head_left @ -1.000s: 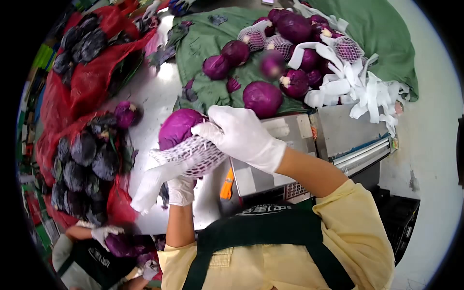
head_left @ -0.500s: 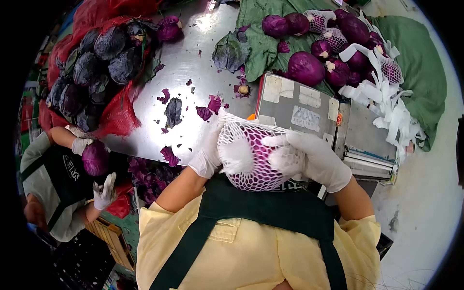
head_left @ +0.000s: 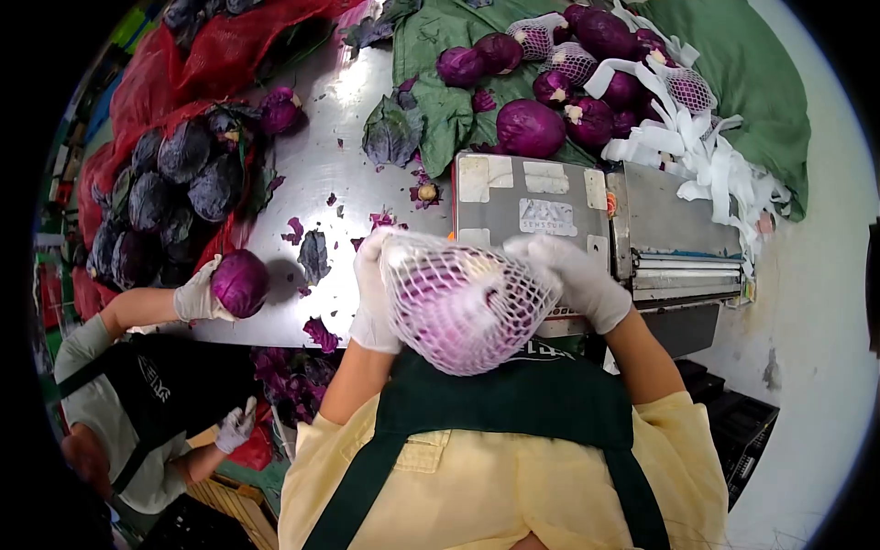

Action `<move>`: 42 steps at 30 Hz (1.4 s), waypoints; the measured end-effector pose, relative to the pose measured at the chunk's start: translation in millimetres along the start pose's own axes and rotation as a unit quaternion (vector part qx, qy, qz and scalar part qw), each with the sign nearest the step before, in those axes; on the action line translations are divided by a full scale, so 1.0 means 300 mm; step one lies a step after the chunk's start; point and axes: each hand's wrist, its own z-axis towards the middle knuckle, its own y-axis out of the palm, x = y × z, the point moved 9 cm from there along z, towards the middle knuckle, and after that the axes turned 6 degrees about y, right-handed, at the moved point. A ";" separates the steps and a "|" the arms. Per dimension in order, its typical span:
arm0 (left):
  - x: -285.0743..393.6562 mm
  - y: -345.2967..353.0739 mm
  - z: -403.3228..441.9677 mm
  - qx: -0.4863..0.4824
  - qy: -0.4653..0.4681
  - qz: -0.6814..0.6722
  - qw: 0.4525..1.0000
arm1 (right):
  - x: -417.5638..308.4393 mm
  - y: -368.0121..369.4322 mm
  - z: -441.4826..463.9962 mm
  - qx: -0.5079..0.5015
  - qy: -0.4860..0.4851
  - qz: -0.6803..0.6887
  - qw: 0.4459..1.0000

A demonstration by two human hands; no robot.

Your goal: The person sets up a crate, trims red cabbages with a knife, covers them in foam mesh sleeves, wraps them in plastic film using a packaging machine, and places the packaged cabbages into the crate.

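Between my gloved hands, in front of my apron, is a red cabbage (head_left: 449, 307) wrapped in a white foam net (head_left: 513, 321). My left hand (head_left: 374, 289) is closed on its left side, the fingers partly behind the net. At the upper right, my right hand (head_left: 577, 280) grips the net's edge with bent fingers. The netting covers most of the cabbage, and purple shows through its mesh. Just behind the cabbage stands a grey scale-like machine (head_left: 536, 197) with a labelled top.
A co-worker's hand (head_left: 203, 293) holds a peeled red cabbage (head_left: 240, 283) at left. Dark unpeeled cabbages (head_left: 183, 151) fill a red mesh sack (head_left: 215, 69). Peeled cabbages (head_left: 532, 128) and white foam nets (head_left: 710, 174) lie at upper right. Leaf scraps (head_left: 313, 257) litter the metal table (head_left: 302, 192).
The netted cabbage has tilted in my hands, and my right hand has moved from its front to the upper right edge. The co-worker's peeled cabbage has moved up and right, over the table edge.
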 end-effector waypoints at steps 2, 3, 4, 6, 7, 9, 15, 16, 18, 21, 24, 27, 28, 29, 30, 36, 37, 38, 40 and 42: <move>-0.048 -0.138 0.017 0.046 0.012 0.028 0.998 | 0.127 0.033 -0.007 0.034 0.041 0.139 0.989; -0.089 -0.165 0.030 0.082 -0.015 -0.017 0.996 | 0.185 0.070 0.012 -0.032 0.116 0.294 0.948; -0.097 -0.166 0.048 0.075 -0.022 -0.013 0.997 | 0.213 0.118 0.019 -0.099 0.184 0.439 0.874; -0.084 -0.161 0.068 0.111 -0.017 0.054 0.992 | 0.151 0.104 0.001 -0.060 0.118 0.448 0.884; -0.078 -0.043 0.063 0.072 -0.040 0.035 0.996 | 0.114 0.099 -0.021 -0.002 0.113 0.432 0.895; -0.018 -0.030 0.086 0.007 0.023 0.234 0.972 | 0.052 0.088 -0.051 0.039 0.098 0.421 0.901; -0.184 -0.081 0.094 0.033 -0.022 0.117 0.992 | -0.160 -0.117 -0.039 0.193 -0.194 0.209 0.939; -0.184 -0.082 0.146 -0.042 -0.003 0.121 0.992 | -0.185 -0.129 -0.067 0.225 -0.228 0.129 0.939; -0.165 -0.049 0.229 -0.063 0.029 0.287 0.955 | -0.168 -0.160 -0.092 0.238 -0.253 0.009 0.938; -0.240 0.209 0.298 -0.051 0.020 0.196 0.979 | -0.114 -0.064 -0.082 -0.060 -0.018 0.483 0.874; -0.290 0.454 0.380 -0.209 0.125 0.400 0.884 | -0.260 -0.268 -0.121 0.031 -0.127 0.520 0.844; -0.265 0.505 0.506 -0.119 0.174 0.476 0.854 | -0.467 -0.468 -0.218 -0.142 -0.246 0.558 0.780; -0.254 0.503 0.532 -0.135 0.173 0.501 0.837 | -0.480 -0.615 -0.241 0.040 -0.239 0.570 0.785; -0.239 0.467 0.570 -0.109 0.174 0.532 0.822 | -0.551 -0.705 -0.282 -0.056 -0.291 0.590 0.751; -0.224 0.414 0.614 -0.082 0.174 0.562 0.804 | -0.606 -0.827 -0.295 -0.137 -0.330 0.587 0.727; -0.134 -0.020 0.909 -0.044 0.139 0.670 0.728 | -0.653 -1.561 -0.641 0.498 -0.441 0.118 0.737; -0.111 -0.087 0.957 -0.046 0.163 0.668 0.725 | -0.659 -1.584 -0.700 0.641 -0.369 -0.147 0.657; -0.112 -0.060 0.958 -0.031 0.157 0.717 0.678 | -0.671 -1.586 -0.685 0.707 -0.270 -0.402 0.515; -0.107 -0.091 1.001 0.005 0.103 0.778 0.620 | -0.630 -1.835 -0.639 0.691 -0.228 -0.266 0.632; -0.154 -0.154 1.048 -0.024 0.064 0.713 0.698 | -0.613 -1.957 -0.571 0.673 -0.202 -0.194 0.685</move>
